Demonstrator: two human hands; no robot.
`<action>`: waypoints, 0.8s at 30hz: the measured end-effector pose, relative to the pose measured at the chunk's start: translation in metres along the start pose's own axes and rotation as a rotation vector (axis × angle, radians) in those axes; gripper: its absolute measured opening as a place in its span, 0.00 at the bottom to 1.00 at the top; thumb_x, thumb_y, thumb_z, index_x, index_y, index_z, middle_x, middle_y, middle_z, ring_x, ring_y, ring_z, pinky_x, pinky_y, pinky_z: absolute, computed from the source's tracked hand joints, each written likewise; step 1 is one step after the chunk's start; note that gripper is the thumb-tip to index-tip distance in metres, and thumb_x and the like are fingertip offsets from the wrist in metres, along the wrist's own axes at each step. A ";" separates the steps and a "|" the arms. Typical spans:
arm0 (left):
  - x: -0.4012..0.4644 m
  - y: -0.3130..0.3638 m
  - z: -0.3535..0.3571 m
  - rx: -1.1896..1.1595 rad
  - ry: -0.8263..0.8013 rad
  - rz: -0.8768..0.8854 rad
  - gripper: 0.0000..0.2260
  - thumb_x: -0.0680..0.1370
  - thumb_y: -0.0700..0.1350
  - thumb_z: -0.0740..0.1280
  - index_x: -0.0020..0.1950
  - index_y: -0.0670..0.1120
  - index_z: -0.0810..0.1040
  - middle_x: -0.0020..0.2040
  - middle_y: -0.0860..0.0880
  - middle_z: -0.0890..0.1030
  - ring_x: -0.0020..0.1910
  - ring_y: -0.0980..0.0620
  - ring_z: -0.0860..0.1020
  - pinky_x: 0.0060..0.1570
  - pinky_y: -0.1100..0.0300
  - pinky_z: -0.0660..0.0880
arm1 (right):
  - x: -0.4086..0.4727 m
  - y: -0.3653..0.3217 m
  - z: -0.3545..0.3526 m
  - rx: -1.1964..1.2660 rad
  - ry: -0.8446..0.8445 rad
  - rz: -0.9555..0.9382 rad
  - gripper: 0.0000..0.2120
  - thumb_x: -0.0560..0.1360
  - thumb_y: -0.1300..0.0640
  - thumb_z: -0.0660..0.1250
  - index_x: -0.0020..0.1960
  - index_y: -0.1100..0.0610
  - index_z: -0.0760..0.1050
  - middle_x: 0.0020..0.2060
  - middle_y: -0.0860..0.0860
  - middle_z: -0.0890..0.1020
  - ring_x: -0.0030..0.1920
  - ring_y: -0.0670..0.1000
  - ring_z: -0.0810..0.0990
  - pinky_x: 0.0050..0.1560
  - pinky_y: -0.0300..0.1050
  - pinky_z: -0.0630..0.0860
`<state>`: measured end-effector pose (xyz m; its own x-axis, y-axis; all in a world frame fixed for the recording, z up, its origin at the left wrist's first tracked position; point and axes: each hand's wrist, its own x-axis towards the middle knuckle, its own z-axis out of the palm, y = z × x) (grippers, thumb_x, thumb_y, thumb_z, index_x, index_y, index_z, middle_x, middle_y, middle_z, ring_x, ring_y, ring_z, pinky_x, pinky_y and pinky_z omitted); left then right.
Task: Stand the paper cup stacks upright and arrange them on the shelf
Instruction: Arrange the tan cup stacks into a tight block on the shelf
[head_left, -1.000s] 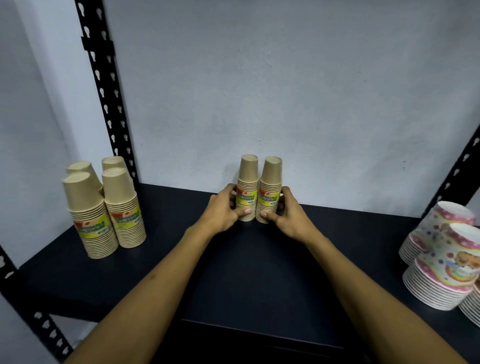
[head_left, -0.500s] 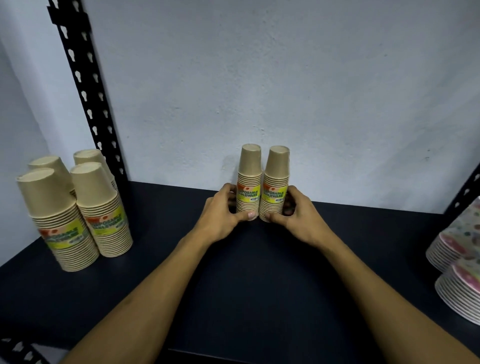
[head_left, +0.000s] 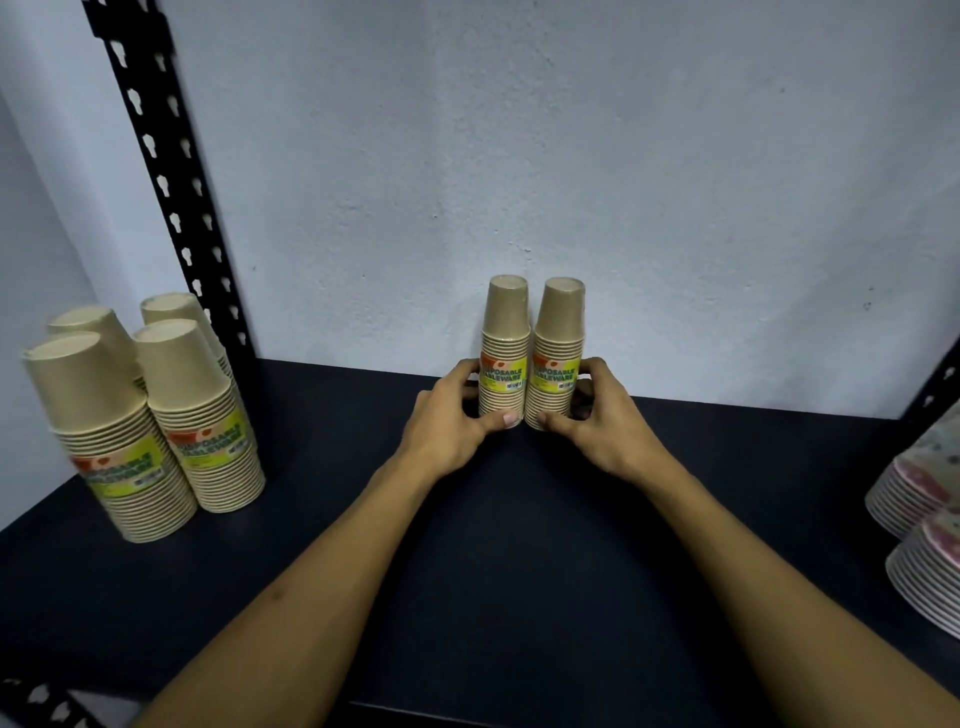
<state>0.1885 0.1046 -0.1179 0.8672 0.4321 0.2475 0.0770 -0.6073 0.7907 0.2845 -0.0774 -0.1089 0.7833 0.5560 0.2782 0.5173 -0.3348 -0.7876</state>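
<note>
Two brown paper cup stacks stand upright, rims down, side by side at the back of the black shelf (head_left: 519, 545), close to the wall. My left hand (head_left: 449, 423) wraps the lower part of the left stack (head_left: 505, 332). My right hand (head_left: 602, 415) grips the lower part of the right stack (head_left: 560, 338). Both stacks carry yellow-green labels facing me. Several more brown cup stacks (head_left: 150, 415) stand upright in a group at the shelf's left end.
A black perforated upright post (head_left: 171, 182) rises behind the left group. Stacks of patterned paper bowls (head_left: 924, 530) sit at the right edge, partly cut off. A pale wall (head_left: 571, 156) closes the back of the shelf.
Both hands have stayed on the two stacks, which moved slightly back toward the wall. The view has shifted closer and a little to the right.
</note>
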 end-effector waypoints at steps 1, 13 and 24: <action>0.000 0.000 0.001 0.004 0.005 0.001 0.33 0.71 0.56 0.78 0.73 0.57 0.69 0.64 0.52 0.82 0.67 0.49 0.76 0.66 0.50 0.73 | 0.000 0.000 0.000 -0.005 0.002 0.002 0.29 0.72 0.55 0.77 0.68 0.53 0.65 0.63 0.51 0.80 0.61 0.50 0.80 0.63 0.49 0.77; -0.002 0.000 0.003 0.075 0.064 0.000 0.33 0.70 0.62 0.77 0.72 0.61 0.69 0.64 0.54 0.82 0.67 0.50 0.77 0.62 0.46 0.76 | -0.003 -0.004 -0.002 -0.013 -0.064 0.012 0.30 0.77 0.55 0.72 0.73 0.53 0.62 0.69 0.52 0.76 0.66 0.50 0.76 0.68 0.47 0.73; -0.002 -0.001 0.004 0.101 0.051 -0.004 0.34 0.71 0.63 0.75 0.74 0.60 0.66 0.66 0.53 0.80 0.69 0.48 0.75 0.63 0.46 0.75 | -0.005 -0.005 -0.002 -0.039 -0.070 0.033 0.29 0.78 0.55 0.71 0.74 0.52 0.62 0.69 0.51 0.75 0.62 0.44 0.72 0.62 0.40 0.69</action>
<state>0.1880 0.1018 -0.1215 0.8409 0.4664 0.2745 0.1317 -0.6684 0.7321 0.2784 -0.0801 -0.1052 0.7748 0.5955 0.2124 0.5057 -0.3821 -0.7734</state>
